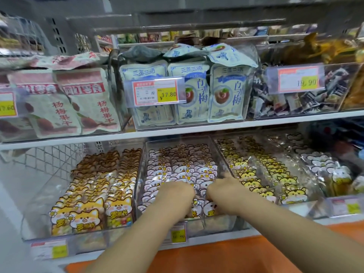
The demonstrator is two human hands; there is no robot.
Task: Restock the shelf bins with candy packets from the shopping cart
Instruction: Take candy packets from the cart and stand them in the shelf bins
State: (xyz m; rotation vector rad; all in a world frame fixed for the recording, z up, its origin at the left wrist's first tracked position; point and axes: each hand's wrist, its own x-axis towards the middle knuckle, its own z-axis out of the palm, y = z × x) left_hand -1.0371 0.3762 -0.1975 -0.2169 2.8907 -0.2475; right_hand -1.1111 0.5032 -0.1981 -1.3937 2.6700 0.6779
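Observation:
Both my hands reach into the middle clear bin (220, 154) on the lower shelf. It holds rows of pink-and-white cartoon candy packets (183, 166). My left hand (177, 192) lies over the front packets with its fingers curled down among them. My right hand (222, 189) does the same just to the right, its fingertips hidden between packets. Whether either hand grips a packet is hidden. The shopping cart is out of view.
A bin of orange fox packets (92, 194) stands to the left, a bin of yellow tiger packets (262, 174) to the right. The upper shelf (197, 129) carries bins of dried-plum bags with price tags (155, 92). An orange surface (216, 257) lies below the shelf edge.

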